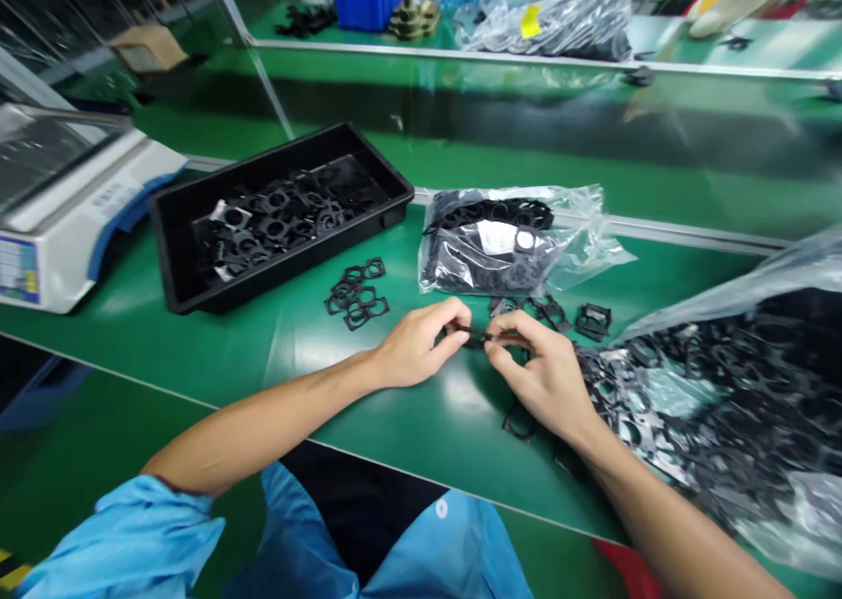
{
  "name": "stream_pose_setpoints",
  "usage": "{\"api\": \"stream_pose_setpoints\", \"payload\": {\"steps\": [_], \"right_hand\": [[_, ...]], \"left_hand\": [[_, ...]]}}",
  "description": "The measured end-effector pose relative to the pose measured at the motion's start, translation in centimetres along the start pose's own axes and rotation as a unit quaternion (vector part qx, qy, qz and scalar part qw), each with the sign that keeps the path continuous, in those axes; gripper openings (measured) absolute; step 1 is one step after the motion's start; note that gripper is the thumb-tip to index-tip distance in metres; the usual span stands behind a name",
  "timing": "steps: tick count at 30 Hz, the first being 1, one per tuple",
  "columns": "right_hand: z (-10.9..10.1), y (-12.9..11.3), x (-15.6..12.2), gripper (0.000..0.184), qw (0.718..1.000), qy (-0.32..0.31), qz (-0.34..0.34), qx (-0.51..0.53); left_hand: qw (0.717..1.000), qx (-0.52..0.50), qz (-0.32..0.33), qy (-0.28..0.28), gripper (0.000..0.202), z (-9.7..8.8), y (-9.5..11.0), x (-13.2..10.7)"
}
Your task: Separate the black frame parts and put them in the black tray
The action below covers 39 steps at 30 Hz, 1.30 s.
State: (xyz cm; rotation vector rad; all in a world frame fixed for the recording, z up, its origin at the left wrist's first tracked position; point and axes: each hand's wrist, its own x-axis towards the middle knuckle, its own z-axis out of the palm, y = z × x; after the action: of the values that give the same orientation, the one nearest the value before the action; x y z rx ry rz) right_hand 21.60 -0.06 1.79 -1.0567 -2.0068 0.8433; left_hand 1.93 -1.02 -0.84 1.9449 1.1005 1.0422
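Observation:
My left hand (421, 345) and my right hand (545, 371) meet over the green table (197, 353), both pinching the same small black plastic frame part (474, 334) between fingertips. A small pile of the same black frame parts (359, 294) lies to the left of my hands. More loose parts (559, 311) lie just beyond my right hand. A black tray (177, 209) holding many such parts stands at the left rear. A clear bag of parts (506, 239) lies beyond my hands.
A white weighing scale (66, 204) stands at the far left. A large open plastic bag full of black parts (737, 388) spreads at the right. Across the conveyor a blue bin (368, 3), another bag (559, 11) and another person's hand are seen.

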Motion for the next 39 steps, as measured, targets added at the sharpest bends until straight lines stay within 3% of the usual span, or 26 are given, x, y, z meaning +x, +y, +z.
{"api": "stream_pose_setpoints", "payload": {"steps": [3,5,8,11,13,15,18,23,27,29,33,36,39], "right_hand": [[0.2,0.6,0.3,0.008,0.999,0.020,-0.022,-0.013],[0.3,0.9,0.4,0.009,0.998,0.027,-0.040,-0.033],[0.4,1.1,0.3,0.008,0.996,0.012,-0.070,-0.058],[0.5,1.2,0.1,0.012,0.993,-0.005,-0.089,-0.077],[0.7,1.3,0.0,0.015,0.992,-0.015,-0.086,-0.090],[0.8,1.3,0.0,0.016,0.992,-0.026,-0.078,-0.098],[0.9,1.2,-0.1,0.017,0.991,-0.037,-0.072,-0.102],[1.2,1.0,-0.5,0.017,0.989,-0.058,-0.069,-0.118],[1.1,0.6,-0.8,0.018,0.983,-0.090,-0.070,-0.144],[0.7,0.3,-0.7,0.019,0.977,-0.068,-0.053,-0.193],[-0.6,0.4,-0.1,0.015,0.943,0.010,-0.016,-0.332],[-1.3,1.1,0.3,0.012,0.925,0.004,-0.016,-0.379],[-1.3,1.8,0.4,0.010,0.928,-0.018,-0.025,-0.371]], "left_hand": [[0.998,0.049,0.016,0.027,0.005,-0.3,0.0,-0.1],[0.992,0.113,0.039,0.036,0.006,-1.9,0.1,-0.2],[0.963,0.241,0.076,0.090,0.009,-6.7,0.3,-0.1],[0.909,0.375,0.017,0.182,0.012,-12.5,0.3,0.7],[0.869,0.465,-0.015,0.168,0.023,-15.2,0.2,1.0],[0.839,0.527,-0.019,0.130,0.032,-16.3,0.3,0.8],[0.822,0.563,-0.012,0.079,0.024,-15.5,0.3,-0.2],[0.839,0.542,-0.020,-0.045,0.028,-12.3,-1.0,-0.5],[0.821,0.559,-0.073,-0.091,0.031,-10.5,-1.6,0.8],[0.818,0.562,-0.075,-0.094,0.027,-10.1,-1.5,1.3],[0.846,0.530,-0.026,-0.052,0.023,-9.2,-0.7,2.1],[0.880,0.470,-0.012,-0.069,0.023,-8.5,-0.5,2.4],[0.916,0.391,-0.024,-0.092,0.018,-8.1,-0.9,2.5]]}}
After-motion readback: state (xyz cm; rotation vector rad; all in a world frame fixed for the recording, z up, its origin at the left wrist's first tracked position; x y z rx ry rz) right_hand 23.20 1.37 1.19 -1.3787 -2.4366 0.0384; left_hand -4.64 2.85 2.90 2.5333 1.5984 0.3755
